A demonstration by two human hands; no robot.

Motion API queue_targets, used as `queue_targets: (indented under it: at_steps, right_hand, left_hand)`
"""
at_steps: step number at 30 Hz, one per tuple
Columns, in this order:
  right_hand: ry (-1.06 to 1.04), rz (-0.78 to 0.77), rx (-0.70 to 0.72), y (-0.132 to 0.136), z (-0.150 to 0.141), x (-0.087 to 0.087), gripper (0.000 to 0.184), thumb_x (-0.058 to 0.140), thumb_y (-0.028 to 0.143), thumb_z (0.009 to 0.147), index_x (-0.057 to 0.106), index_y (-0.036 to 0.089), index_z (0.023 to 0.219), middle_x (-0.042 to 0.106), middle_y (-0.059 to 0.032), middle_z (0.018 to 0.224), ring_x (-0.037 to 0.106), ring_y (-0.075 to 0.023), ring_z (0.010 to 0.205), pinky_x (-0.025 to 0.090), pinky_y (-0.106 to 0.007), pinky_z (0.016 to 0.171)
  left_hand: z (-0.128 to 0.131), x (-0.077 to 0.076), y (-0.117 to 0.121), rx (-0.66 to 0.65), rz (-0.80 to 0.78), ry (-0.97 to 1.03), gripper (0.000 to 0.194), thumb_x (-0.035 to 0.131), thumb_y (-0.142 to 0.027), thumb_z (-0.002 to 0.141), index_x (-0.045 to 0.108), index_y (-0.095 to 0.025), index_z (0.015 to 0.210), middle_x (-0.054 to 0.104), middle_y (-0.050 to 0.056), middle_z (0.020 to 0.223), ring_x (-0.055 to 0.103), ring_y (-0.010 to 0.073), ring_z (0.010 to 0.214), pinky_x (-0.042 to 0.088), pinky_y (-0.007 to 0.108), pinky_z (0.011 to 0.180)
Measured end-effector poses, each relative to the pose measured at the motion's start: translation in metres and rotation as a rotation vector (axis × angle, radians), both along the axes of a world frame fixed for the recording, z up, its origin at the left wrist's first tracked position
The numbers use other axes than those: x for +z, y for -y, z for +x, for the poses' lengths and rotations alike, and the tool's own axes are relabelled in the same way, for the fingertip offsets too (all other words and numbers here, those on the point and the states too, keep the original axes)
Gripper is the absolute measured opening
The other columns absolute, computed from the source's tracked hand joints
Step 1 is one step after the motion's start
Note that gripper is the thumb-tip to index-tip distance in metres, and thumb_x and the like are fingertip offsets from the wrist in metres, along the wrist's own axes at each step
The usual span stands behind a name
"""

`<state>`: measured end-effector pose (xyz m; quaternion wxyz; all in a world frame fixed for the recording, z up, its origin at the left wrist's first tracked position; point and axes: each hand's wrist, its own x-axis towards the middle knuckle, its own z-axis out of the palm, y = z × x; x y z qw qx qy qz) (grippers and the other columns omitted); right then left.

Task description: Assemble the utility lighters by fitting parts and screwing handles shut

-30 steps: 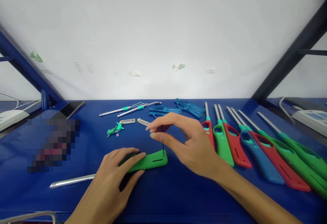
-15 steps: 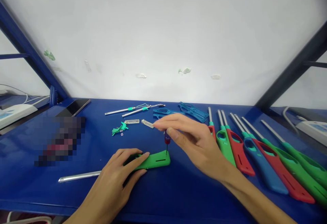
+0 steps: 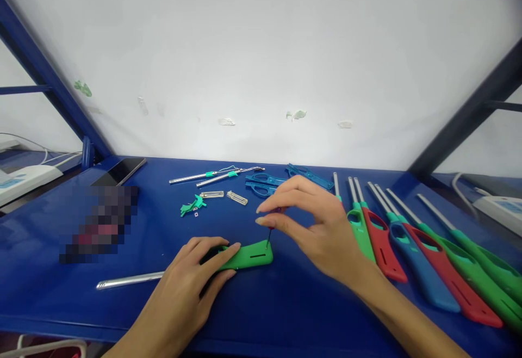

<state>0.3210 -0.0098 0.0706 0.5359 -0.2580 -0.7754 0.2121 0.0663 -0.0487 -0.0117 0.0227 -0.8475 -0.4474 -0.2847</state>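
Observation:
A green gas lighter (image 3: 253, 255) with a long metal tube lies on the blue table, its handle pointing right. My left hand (image 3: 191, 282) is closed around the trigger end of that handle, hiding part of it. Above the handle's right end, my right hand (image 3: 314, 227) pinches a small screwdriver (image 3: 269, 235) between thumb and fingers. Its thin shaft slants down, and the tip meets the handle near a corner, beyond a dark slot. Most of the screwdriver's grip is hidden by the fingers.
Several assembled lighters (image 3: 424, 260) in red, green and blue lie at the right. Farther back are blue handle shells (image 3: 265, 184), metal tubes with wires (image 3: 218, 177), clear parts (image 3: 237, 198) and green pieces (image 3: 193, 204). A phone (image 3: 122, 172) and a blurred-out object (image 3: 100, 222) lie left.
My right hand's fingers have come down and curled round the screwdriver's grip, which showed more before; the shaft now leans more. My left hand and the green lighter keep their place.

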Motion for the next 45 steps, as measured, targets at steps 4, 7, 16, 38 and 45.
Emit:
queue_targets:
  at_steps: [4, 7, 16, 38, 45]
  right_hand:
    - [0.056, 0.015, 0.029, 0.0002, 0.0, 0.0004, 0.025, 0.061, 0.01, 0.104, 0.078, 0.023, 0.117, 0.075, -0.0028, 0.115, 0.07, -0.0146, 0.105, 0.055, -0.027, 0.093]
    - [0.043, 0.016, 0.015, 0.0016, 0.0004, 0.0003, 0.018, 0.07, 0.011, 0.1, 0.077, 0.023, 0.111, 0.075, 0.0, 0.102, 0.07, -0.013, 0.093, 0.056, -0.025, 0.087]
    - [0.045, -0.057, 0.065, 0.0008, -0.0001, -0.0009, 0.022, 0.069, 0.011, 0.1, 0.078, 0.028, 0.111, 0.075, 0.0, 0.106, 0.071, -0.0161, 0.097, 0.059, -0.03, 0.087]
    - [0.088, -0.032, -0.012, -0.0001, 0.003, -0.0005, 0.017, 0.073, 0.022, 0.099, 0.079, 0.029, 0.113, 0.075, -0.003, 0.11, 0.07, -0.0207, 0.102, 0.058, -0.036, 0.092]
    - [0.125, -0.008, -0.033, -0.0008, 0.0011, 0.0018, 0.012, 0.068, 0.02, 0.101, 0.077, 0.028, 0.105, 0.075, -0.0017, 0.097, 0.07, -0.0193, 0.09, 0.058, -0.033, 0.082]
  left_hand:
    - [0.001, 0.0014, 0.0, -0.002, 0.015, -0.01, 0.033, 0.057, -0.037, 0.104, 0.066, -0.037, 0.136, 0.072, 0.002, 0.121, 0.069, 0.021, 0.107, 0.064, 0.037, 0.09]
    - [0.0005, 0.0006, 0.0016, -0.003, 0.021, -0.018, 0.033, 0.058, -0.035, 0.104, 0.066, -0.036, 0.136, 0.072, 0.002, 0.121, 0.069, 0.0211, 0.106, 0.064, 0.038, 0.089]
    - [0.0015, 0.0016, 0.0022, -0.009, 0.036, -0.024, 0.033, 0.057, -0.03, 0.104, 0.066, -0.034, 0.136, 0.072, 0.003, 0.121, 0.068, 0.0215, 0.105, 0.065, 0.04, 0.087]
    - [0.0043, 0.0044, 0.0021, -0.005, 0.024, -0.02, 0.034, 0.057, -0.03, 0.104, 0.067, -0.033, 0.136, 0.072, 0.004, 0.122, 0.069, 0.0222, 0.106, 0.065, 0.04, 0.089]
    - [0.0041, 0.0038, 0.0018, -0.004, 0.028, -0.013, 0.035, 0.056, -0.029, 0.104, 0.067, -0.033, 0.137, 0.072, 0.005, 0.121, 0.069, 0.0229, 0.105, 0.065, 0.041, 0.088]
